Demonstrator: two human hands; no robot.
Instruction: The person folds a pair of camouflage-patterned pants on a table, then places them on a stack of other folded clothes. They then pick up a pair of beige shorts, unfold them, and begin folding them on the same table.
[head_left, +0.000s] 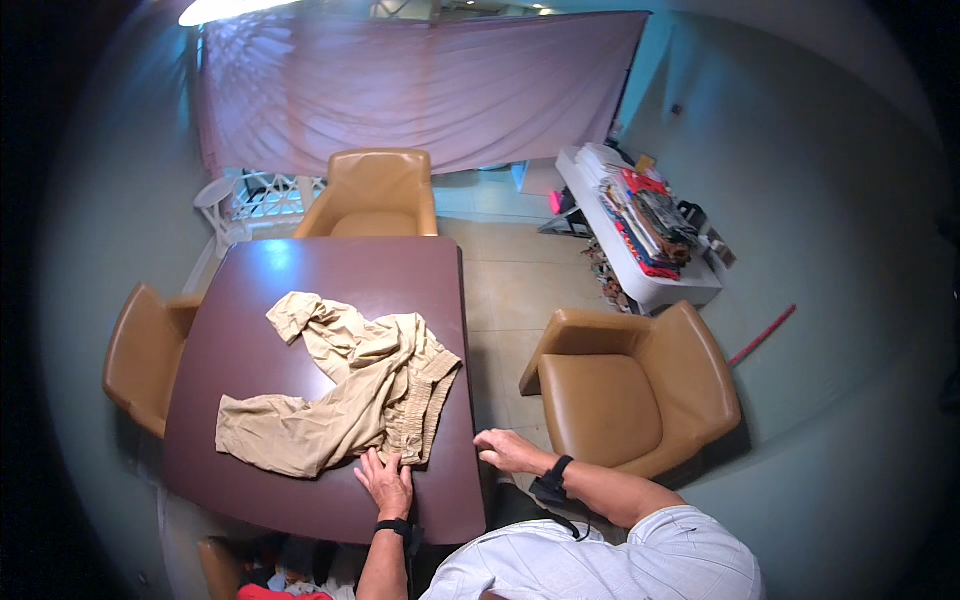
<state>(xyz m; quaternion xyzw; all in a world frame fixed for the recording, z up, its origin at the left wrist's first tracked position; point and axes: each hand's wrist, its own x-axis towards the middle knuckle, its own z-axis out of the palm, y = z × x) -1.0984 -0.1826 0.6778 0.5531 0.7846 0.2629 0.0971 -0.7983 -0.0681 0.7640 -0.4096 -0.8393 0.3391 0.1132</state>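
A pair of khaki trousers with an elastic waistband lies rumpled on a dark brown table. The waistband is towards the table's right edge, and both legs stretch left, one of them bent and folded up at its end. My left hand rests on the table with its fingers spread, the tips touching the cloth just below the waistband. Just off the right edge of the table is my right hand, its fingers loosely bent around nothing visible and apart from the trousers. Each wrist wears a black strap.
Tan armchairs stand at the far side, left and right of the table. Folded clothes are piled on a white side table. More clothes lie at the bottom left. A pink curtain hangs behind.
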